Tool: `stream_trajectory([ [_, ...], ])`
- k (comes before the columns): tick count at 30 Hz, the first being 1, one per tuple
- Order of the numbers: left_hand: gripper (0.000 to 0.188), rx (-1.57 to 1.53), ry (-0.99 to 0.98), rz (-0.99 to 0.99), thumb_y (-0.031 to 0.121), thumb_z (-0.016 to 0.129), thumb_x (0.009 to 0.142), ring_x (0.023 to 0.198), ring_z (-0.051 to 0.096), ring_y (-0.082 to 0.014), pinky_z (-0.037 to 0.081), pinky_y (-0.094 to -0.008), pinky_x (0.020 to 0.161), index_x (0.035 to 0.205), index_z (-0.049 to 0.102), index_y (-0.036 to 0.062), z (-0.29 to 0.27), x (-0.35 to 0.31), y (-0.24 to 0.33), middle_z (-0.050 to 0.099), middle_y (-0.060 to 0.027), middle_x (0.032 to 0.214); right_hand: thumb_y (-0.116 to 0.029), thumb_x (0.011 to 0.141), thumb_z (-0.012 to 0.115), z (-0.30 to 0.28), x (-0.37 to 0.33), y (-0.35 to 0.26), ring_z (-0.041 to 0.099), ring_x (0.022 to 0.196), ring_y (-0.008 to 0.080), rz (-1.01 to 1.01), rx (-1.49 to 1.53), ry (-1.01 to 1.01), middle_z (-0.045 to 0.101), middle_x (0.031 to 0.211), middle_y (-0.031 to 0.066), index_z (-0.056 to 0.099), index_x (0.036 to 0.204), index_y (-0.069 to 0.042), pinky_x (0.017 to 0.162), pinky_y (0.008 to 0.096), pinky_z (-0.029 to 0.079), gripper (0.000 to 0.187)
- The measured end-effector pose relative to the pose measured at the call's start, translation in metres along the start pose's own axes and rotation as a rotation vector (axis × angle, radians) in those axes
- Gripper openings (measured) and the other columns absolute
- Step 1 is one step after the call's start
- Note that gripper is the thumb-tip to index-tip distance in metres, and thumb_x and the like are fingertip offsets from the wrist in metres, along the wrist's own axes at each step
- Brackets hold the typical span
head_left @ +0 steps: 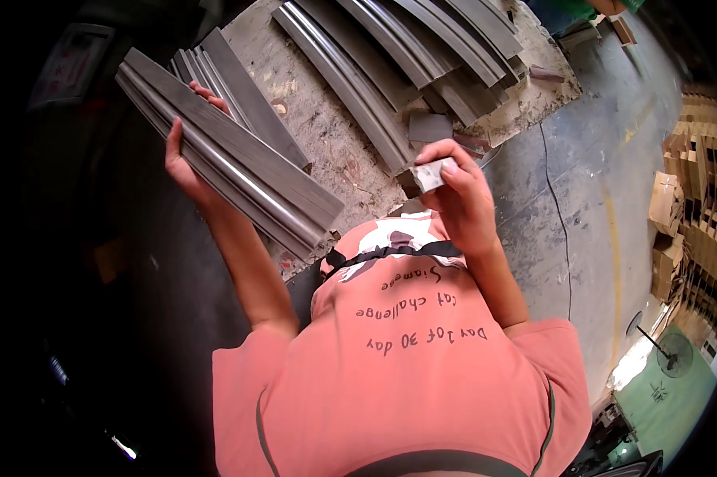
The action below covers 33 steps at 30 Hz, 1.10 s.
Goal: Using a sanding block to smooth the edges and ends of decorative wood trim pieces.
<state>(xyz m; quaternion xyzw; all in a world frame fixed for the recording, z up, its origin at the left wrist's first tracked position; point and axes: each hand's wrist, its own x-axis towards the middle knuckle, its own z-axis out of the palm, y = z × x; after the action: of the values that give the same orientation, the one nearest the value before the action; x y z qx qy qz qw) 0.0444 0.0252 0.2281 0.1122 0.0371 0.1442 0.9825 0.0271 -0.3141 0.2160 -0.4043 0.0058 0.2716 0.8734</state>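
- The grey moulding strip (pixel 235 159) slants across in the left hand (pixel 185 168), its near end low between both hands, close to the bench (pixel 334 171) edge.
- That left hand is curled round the strip toward its far end, thumb on one side, fingertips on the other; with the near end seemingly unsupported, I judge it could tip or twist if the grip loosens.
- The right hand (pixel 465 195) pinches a small pale block (pixel 433 175) between thumb and fingers; a slip might drop it off the edge.
- Just behind the left hand's strip lie more strips (pixel 255 111); a careless swing could scrape their faces.
- Beyond the right hand, long strips (pixel 334 75) overlap, one end just beside the knuckles: a bump could shift them.
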Motion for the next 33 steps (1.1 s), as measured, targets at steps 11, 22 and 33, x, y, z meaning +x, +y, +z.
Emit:
stream_trajectory([
  [11, 0.043, -0.105, 0.082, -0.008, 0.009, 0.055, 0.089, 0.12, 0.051, -0.0279, 0.041, -0.0428, 0.107, 0.128, 0.043, -0.0015, 0.004, -0.02, 0.041, 0.052, -0.0158, 0.123, -0.009, 0.08, 0.071, 0.041, -0.012, -0.024, 0.058, 0.068, 0.0217, -0.97, -0.914, -0.155, 0.07, 0.091, 0.013, 0.063, 0.101, 0.004, 0.059, 0.0302, 0.048, 0.026],
  [22, 0.038, -0.072, 0.117, 0.029, 0.019, 0.052, 0.091, 0.113, 0.057, -0.0308, 0.046, -0.0447, 0.101, 0.122, 0.052, -0.0034, -0.002, -0.029, 0.038, 0.06, -0.0157, 0.118, -0.009, 0.079, 0.064, 0.071, 0.004, -0.025, 0.054, 0.064, 0.0178, -0.822, -0.747, -0.322, 0.068, 0.082, 0.0131, 0.062, 0.097, 0.005, 0.056, 0.0287, 0.044, 0.022],
  [33, 0.032, 0.131, 0.148, 0.326, 0.016, 0.052, 0.091, 0.109, 0.059, -0.033, 0.048, -0.0467, 0.101, 0.116, 0.058, -0.0033, 0.016, -0.04, 0.041, 0.064, -0.0159, 0.113, -0.02, 0.092, 0.059, 0.089, 0.007, -0.025, 0.043, 0.067, 0.0045, -0.384, -0.566, 0.0, 0.056, 0.082, 0.0011, 0.06, 0.098, 0.004, 0.059, 0.0222, 0.033, 0.024],
])
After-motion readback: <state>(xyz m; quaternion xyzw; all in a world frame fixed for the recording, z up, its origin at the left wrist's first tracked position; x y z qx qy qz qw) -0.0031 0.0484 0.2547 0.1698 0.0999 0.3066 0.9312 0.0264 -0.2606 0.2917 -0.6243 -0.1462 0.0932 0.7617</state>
